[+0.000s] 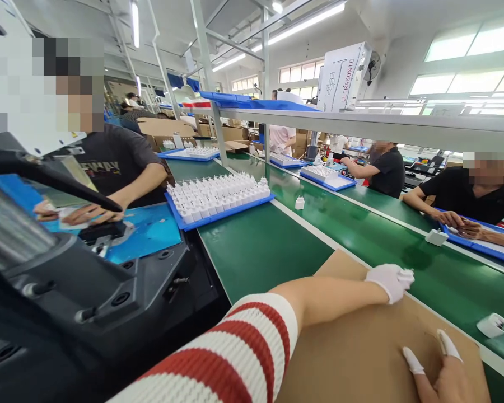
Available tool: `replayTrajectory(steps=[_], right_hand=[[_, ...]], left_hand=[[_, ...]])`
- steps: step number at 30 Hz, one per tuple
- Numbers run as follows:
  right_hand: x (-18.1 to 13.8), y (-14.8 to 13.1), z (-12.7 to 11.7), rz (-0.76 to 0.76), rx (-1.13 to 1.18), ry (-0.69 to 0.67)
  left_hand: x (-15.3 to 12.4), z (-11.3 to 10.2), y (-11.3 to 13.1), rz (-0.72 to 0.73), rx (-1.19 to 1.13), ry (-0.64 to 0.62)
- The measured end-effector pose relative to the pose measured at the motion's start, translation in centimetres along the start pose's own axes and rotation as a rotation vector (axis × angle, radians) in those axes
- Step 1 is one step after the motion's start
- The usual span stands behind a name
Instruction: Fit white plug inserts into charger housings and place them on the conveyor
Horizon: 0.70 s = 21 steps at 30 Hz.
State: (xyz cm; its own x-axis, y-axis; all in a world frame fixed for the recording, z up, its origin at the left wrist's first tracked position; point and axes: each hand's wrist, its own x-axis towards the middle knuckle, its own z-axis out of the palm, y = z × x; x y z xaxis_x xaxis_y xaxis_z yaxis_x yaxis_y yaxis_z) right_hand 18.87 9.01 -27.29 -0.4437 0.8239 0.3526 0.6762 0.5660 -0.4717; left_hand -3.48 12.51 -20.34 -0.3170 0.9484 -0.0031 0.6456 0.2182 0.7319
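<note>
Wht knit sleeve [227, 352] w/ red stripes; wht glove [382, 278], L hand [390, 284]; wht fingertip covers [449, 346], R hand [448, 382].

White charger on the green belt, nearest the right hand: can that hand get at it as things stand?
Probably yes: the right hand is close by, its fingers apart and apparently empty, and nothing visible stands between it and the white charger.

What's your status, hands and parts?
Left hand gripping white adapter. Right hand open over cardboard. Another adapter on green belt, beyond right hand. Nothing visibly blocking.
</note>
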Motion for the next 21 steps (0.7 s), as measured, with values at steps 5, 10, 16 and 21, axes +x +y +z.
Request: replayTrajectory(steps=[5, 10, 16, 21], right_hand=[[-0.3, -0.9, 0.2, 0.045, 0.003, -0.114], [-0.4, -1.7, -0.2, 0.019, 0.049, -0.132], [-0.4, -1.8, -0.3, 0.029, 0.071, -0.160], [0.0, -1.3, -0.1, 0.042, 0.107, -0.155]], left_hand=[[3.5, -2.3, -0.2, -0.097, 0.083, 0.138], [4.2, -2.5, -1.4, -0.205, 0.129, 0.152], [1.7, -2.3, 0.7, -0.257, 0.193, 0.454], [-2.3, 0.8, 3.8, 0.199, 0.125, 0.376]])
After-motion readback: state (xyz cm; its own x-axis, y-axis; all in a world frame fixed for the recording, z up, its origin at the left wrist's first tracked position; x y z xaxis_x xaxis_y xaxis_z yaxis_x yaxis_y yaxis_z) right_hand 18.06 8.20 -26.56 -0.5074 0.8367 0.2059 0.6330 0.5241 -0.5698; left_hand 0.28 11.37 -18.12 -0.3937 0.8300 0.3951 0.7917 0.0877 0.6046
